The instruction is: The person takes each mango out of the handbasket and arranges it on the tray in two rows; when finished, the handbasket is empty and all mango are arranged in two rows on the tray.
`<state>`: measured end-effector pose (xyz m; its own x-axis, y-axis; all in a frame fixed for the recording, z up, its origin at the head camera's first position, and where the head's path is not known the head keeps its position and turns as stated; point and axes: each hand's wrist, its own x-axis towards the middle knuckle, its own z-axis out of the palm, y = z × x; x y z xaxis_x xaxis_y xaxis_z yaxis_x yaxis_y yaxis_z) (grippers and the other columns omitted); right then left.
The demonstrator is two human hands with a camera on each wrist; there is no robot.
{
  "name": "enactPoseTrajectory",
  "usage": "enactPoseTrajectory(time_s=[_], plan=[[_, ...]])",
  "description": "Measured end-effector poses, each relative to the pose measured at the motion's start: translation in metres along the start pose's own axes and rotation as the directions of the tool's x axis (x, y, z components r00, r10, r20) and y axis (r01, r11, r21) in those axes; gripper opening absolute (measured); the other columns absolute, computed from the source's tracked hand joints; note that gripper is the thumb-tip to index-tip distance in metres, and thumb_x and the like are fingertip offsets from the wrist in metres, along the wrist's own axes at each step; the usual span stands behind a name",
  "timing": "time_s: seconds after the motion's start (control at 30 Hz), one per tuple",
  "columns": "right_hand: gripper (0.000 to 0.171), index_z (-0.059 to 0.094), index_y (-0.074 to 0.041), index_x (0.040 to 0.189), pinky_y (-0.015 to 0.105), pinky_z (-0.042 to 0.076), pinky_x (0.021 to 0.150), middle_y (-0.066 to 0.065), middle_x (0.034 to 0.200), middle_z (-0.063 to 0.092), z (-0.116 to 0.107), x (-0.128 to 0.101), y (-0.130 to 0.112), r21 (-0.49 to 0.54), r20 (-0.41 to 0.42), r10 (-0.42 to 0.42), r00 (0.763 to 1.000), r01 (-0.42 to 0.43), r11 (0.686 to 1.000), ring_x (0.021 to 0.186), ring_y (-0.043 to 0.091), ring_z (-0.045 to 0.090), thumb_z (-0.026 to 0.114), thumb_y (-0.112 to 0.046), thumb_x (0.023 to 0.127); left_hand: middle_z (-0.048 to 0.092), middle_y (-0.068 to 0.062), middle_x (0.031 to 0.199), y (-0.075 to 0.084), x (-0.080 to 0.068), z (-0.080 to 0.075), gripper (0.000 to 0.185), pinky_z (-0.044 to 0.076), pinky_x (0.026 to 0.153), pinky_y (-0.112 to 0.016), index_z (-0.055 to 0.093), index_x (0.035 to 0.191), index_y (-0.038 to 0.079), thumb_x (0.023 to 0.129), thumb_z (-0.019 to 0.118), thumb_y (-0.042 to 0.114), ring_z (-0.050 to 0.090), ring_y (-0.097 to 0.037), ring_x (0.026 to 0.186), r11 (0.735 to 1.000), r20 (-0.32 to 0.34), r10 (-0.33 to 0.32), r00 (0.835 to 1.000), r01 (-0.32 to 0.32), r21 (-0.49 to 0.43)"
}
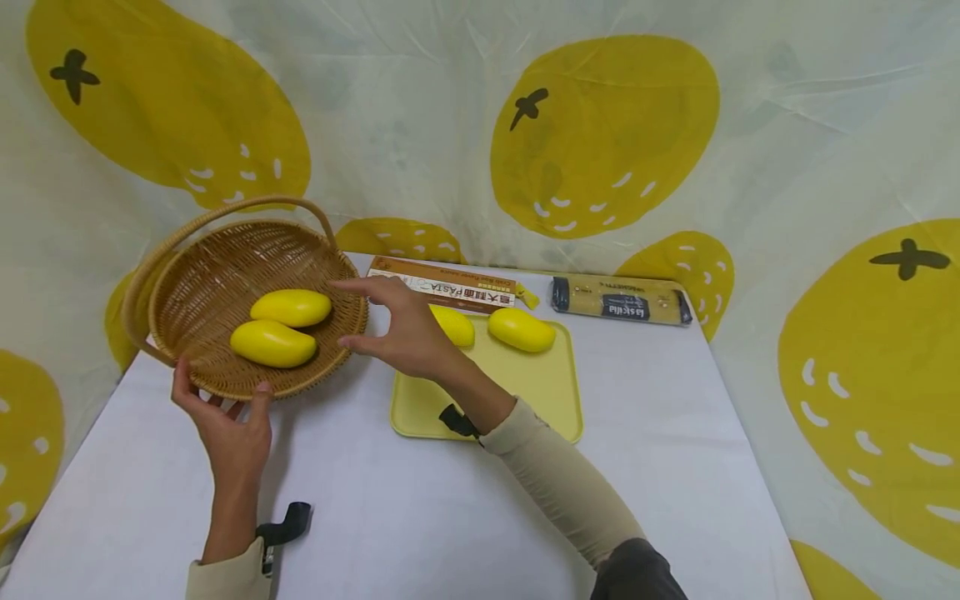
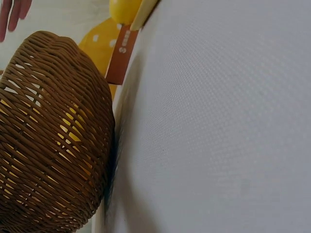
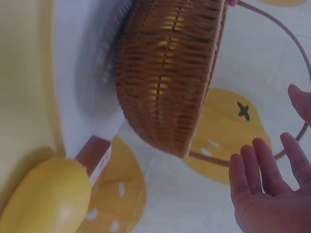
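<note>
On the white desk, the left hand grips the tilted wicker basket by its near rim, two mangoes inside; the right hand hovers open-fingered beside it.

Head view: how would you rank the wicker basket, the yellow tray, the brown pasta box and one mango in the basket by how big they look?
1. Wicker basket
2. Yellow tray, partly hidden by the right arm
3. Brown pasta box, farther away, so unsure
4. Mango
</note>
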<state>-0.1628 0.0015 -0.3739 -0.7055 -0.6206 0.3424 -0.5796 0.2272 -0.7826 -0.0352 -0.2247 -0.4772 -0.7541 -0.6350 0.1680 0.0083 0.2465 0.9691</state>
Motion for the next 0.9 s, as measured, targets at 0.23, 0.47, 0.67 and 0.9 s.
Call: enactPoseTrajectory(time_s=[0.23,0.47,0.67,0.9], plan=[[0.065,0.055,-0.024,0.141,0.016,0.034,0.110,-0.012,0.141,0.057,0.026,0.017,-0.002,-0.018,0.054,-0.004,0.999,0.005,1.000,0.130,-0.003,0.044,0.082,-0.025,0.082,0.020,-0.004,0.159,-0.002,0.001,0.002,0.093,0.045,0.106,-0.049,0.008,0.156,0.030,0.088,0.067,0.005,0.042,-0.035,0.134,0.999,-0.002,0.038,0.999,-0.038,0.000],[0.066,0.055,-0.023,0.141,0.014,0.031,0.109,-0.010,0.142,0.056,0.046,0.034,0.000,-0.047,0.083,0.004,0.997,0.000,0.999,0.128,-0.002,0.046,0.083,-0.027,0.081,0.019,-0.003,0.159,-0.001,0.002,0.001,0.092,0.047,0.105,-0.043,0.008,0.156,0.030,0.089,0.067,0.008,0.042,-0.036,0.135,0.999,-0.004,0.038,0.999,-0.038,0.022],[0.067,0.054,-0.025,0.142,0.013,0.038,0.102,-0.011,0.143,0.054,0.065,0.044,0.005,-0.055,0.122,0.050,0.991,-0.044,0.998,0.126,0.003,0.050,0.083,-0.027,0.081,0.019,-0.004,0.159,0.015,-0.003,0.001,0.090,0.044,0.108,-0.048,0.008,0.155,0.030,0.089,0.065,0.008,0.041,-0.037,0.136,1.000,-0.002,0.014,1.000,-0.014,0.022],[0.066,0.053,-0.030,0.141,0.016,0.042,0.097,-0.014,0.140,0.055,0.077,0.057,0.005,-0.172,0.155,0.163,0.974,-0.136,0.976,0.122,0.010,0.056,0.081,-0.035,0.082,0.020,-0.004,0.159,0.017,-0.003,0.003,0.091,0.042,0.109,-0.053,0.009,0.155,0.030,0.089,0.066,0.007,0.041,-0.037,0.136,1.000,-0.005,0.004,1.000,-0.004,0.014]])
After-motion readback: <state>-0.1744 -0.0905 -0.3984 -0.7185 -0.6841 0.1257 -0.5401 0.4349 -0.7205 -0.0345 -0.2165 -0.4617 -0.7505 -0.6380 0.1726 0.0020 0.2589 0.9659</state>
